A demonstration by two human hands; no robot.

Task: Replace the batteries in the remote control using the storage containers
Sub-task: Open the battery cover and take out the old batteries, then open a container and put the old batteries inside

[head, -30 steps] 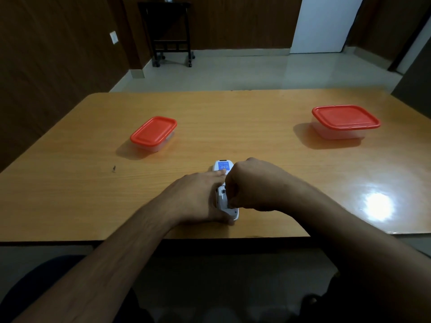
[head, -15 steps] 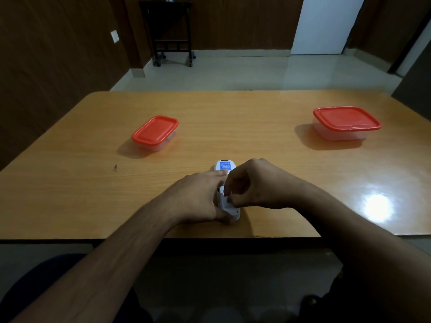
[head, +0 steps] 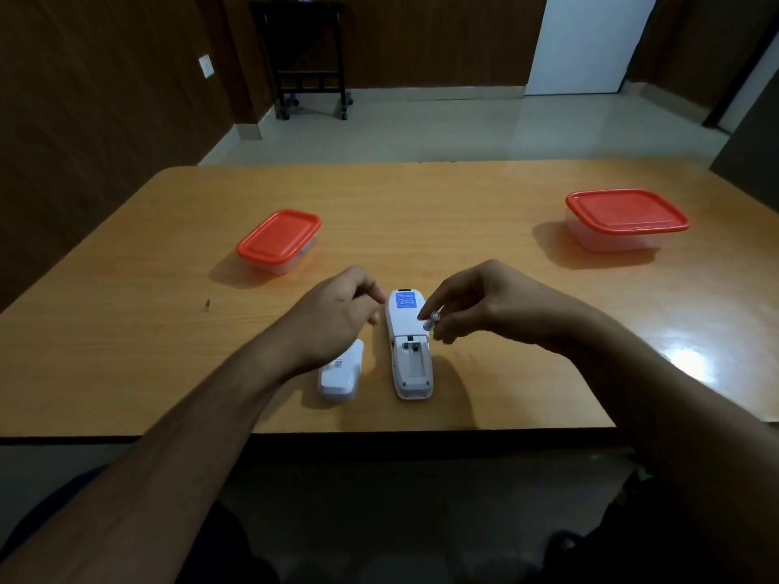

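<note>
A white remote control lies face down near the table's front edge, its battery bay uncovered and empty. The white battery cover lies just left of it, partly under my left wrist. My right hand hovers over the remote's right side and pinches a small battery between thumb and fingers. My left hand floats left of the remote, fingers loosely curled, nothing visible in it. Two clear containers with red lids stand closed: a small one at the left, a larger one at the far right.
The wooden table ends at a dark front edge close to my body. A small dark speck lies on the left of the tabletop. A black cart stands on the floor beyond the table.
Both hands have lifted off the remote and moved apart. The battery cover now lies beside the remote, the bay is exposed, and my right hand has come up holding a battery.
</note>
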